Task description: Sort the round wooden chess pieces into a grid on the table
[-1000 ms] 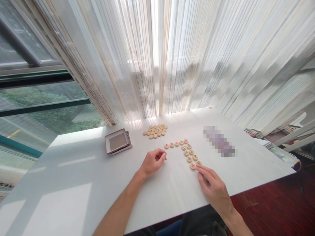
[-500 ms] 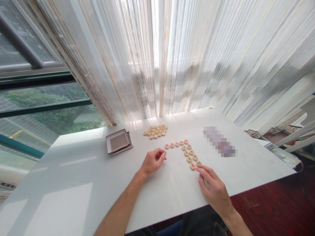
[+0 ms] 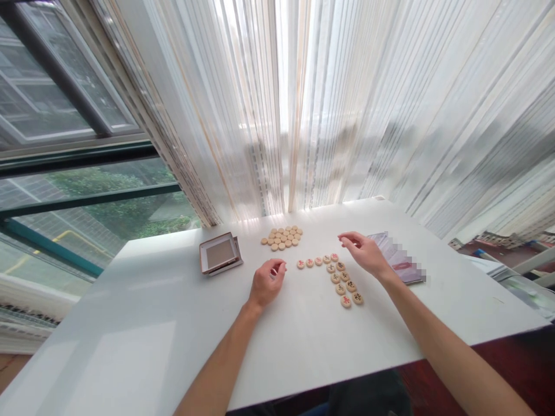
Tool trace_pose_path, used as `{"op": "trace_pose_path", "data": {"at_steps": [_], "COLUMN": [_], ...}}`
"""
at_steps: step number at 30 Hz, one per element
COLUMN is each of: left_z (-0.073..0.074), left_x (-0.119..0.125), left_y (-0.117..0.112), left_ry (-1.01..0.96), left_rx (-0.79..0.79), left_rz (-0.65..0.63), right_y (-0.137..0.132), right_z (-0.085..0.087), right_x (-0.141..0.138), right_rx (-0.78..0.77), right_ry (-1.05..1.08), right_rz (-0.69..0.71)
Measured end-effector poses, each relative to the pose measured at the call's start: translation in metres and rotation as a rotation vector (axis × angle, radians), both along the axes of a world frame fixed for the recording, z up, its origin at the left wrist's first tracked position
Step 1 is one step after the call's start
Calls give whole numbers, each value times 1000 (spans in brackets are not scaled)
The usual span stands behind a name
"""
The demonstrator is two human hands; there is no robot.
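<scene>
My left hand (image 3: 269, 284) rests on the table with its fingers curled in toward the thumb, and no object shows in it. It lies left of a row of face-up Chinese chess pieces (image 3: 309, 263) with red and black characters. From the row's right end, two columns of face-up pieces (image 3: 340, 288) run toward me. My right hand (image 3: 363, 251) hovers beyond and right of these columns, fingers stretched to the left and thumb a little apart; I see nothing in it. Farther back sits a cluster of blank-looking round pieces (image 3: 284, 237).
An open shallow box (image 3: 220, 254) stands at the back left on the white table (image 3: 195, 323). A flat, partly blurred purplish packet (image 3: 401, 263) lies beneath and beside my right forearm. Striped curtains (image 3: 303, 115) hang behind the table, and papers lie off to the right.
My right hand has left the near end of the columns and moved up and away, above the back right area. The left hand stays curled in about the same place. The view has shifted slightly.
</scene>
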State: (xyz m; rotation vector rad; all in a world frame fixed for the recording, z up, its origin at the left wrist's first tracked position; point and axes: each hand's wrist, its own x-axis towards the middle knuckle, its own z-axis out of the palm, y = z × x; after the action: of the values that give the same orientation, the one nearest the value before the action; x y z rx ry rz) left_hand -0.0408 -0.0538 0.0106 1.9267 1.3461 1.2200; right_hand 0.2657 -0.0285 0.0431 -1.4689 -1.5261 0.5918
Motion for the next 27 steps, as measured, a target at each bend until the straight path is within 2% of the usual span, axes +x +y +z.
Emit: {"op": "trace_pose_path", "data": {"at_steps": [3,7,11,16,22,27], "left_z": [-3,-6,-5,-6,-14,-4], "left_x": [-3,-10,-13,-8,-13,-19], "left_y": [4,14,28,42,32,23], "left_ry": [38,158,312,551,718,714], "left_rx": [48,104,132,152,118,159], "left_rz": [55,103,123,89,21,72], "right_y": [43,66,66,64,62,57], "right_z": [-11,-33,-46,-49,-45,-38], "right_x": [-1,2,10,14,12,9], "right_rx": [-12,-14,-25,-34,-41,-43], "right_ry": [35,96,135,122,81,45], "right_rz": [35,10,24,44,41,26]}}
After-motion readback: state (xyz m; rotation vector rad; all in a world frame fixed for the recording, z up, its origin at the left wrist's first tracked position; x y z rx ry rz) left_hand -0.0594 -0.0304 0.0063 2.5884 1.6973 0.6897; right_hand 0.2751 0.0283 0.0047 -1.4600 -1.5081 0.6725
